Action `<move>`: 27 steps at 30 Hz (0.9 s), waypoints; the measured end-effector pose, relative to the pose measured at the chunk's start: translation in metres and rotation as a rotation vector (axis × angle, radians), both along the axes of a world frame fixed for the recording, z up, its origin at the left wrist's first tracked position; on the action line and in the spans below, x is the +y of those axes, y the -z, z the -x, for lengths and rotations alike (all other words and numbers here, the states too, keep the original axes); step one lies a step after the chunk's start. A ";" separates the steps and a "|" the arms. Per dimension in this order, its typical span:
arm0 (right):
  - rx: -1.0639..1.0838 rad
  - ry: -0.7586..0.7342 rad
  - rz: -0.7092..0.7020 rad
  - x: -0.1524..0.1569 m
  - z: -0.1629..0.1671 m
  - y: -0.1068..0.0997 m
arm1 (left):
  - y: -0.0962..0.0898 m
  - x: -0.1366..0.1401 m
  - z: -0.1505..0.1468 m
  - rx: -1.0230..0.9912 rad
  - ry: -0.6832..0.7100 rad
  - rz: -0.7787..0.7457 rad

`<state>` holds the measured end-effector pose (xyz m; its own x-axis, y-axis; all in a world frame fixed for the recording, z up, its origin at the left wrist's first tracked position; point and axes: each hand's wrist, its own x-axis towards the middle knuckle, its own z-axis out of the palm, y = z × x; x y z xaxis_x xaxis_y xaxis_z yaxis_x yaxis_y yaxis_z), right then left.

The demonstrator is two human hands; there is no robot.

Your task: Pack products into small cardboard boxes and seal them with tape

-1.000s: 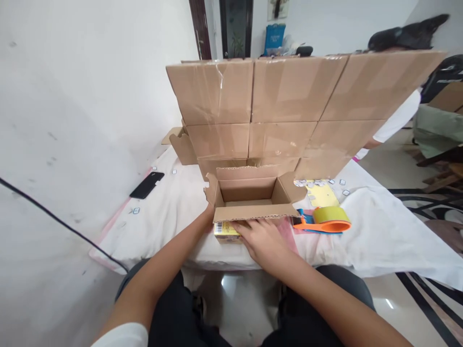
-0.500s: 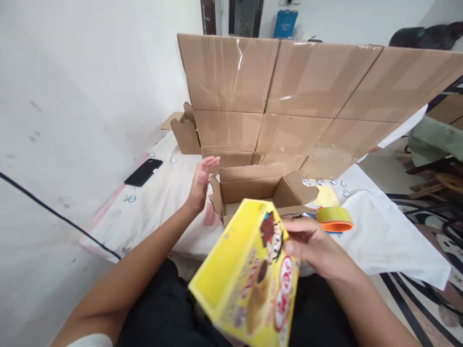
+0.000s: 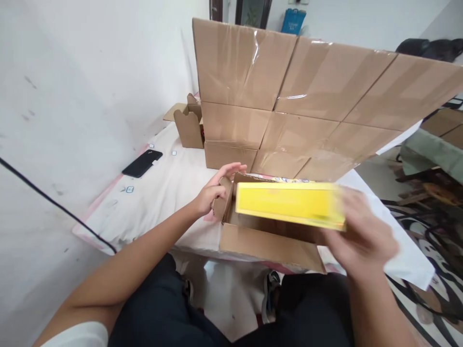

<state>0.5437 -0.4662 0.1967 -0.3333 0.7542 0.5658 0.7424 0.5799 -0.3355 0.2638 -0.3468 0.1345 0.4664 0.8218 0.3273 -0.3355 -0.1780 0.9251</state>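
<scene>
A yellow snack box (image 3: 285,202) hovers level over a brown cardboard box (image 3: 269,248) that stands with its flaps spread. My right hand (image 3: 365,233), smeared by motion, grips the yellow box at its right end. On the other side, my left hand (image 3: 213,193) has thumb and fingers around the cardboard box's left flap. The yellow box covers much of the brown box's inside. Its printed faces are turned out of sight, leaving a plain yellow side visible.
Behind the open box leans a large taped cardboard panel (image 3: 304,72). A smaller cardboard carton (image 3: 190,129) sits at its left end. A black phone-like object (image 3: 142,164) lies on the white cloth (image 3: 173,188) near the left wall. My legs are below the table edge.
The yellow box has gone from above my lap up and forward over the cardboard box, turning sideways. My left hand has closed on the box's left flap.
</scene>
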 end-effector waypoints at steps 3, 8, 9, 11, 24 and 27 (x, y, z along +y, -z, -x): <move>-0.176 0.017 0.049 0.009 0.011 0.006 | -0.004 -0.006 -0.004 -0.048 0.013 0.041; -0.436 0.083 0.241 0.018 0.025 0.024 | -0.017 -0.019 -0.003 0.101 0.005 -0.008; -0.451 0.089 0.235 0.017 0.026 0.026 | -0.019 -0.021 -0.003 0.134 0.011 -0.013; -0.468 0.084 0.218 0.016 0.027 0.026 | -0.022 -0.025 -0.002 0.170 0.016 -0.018; -0.342 -0.067 0.261 0.028 0.011 0.031 | -0.005 -0.013 0.006 0.174 -0.110 0.044; -0.326 -0.077 0.276 0.028 0.010 0.033 | -0.003 -0.013 0.006 0.172 -0.098 0.041</move>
<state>0.5334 -0.4382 0.1636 -0.5228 0.8281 0.2024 0.7931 0.5595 -0.2407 0.2575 -0.3594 0.1379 0.4297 0.8771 0.2146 -0.1543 -0.1628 0.9745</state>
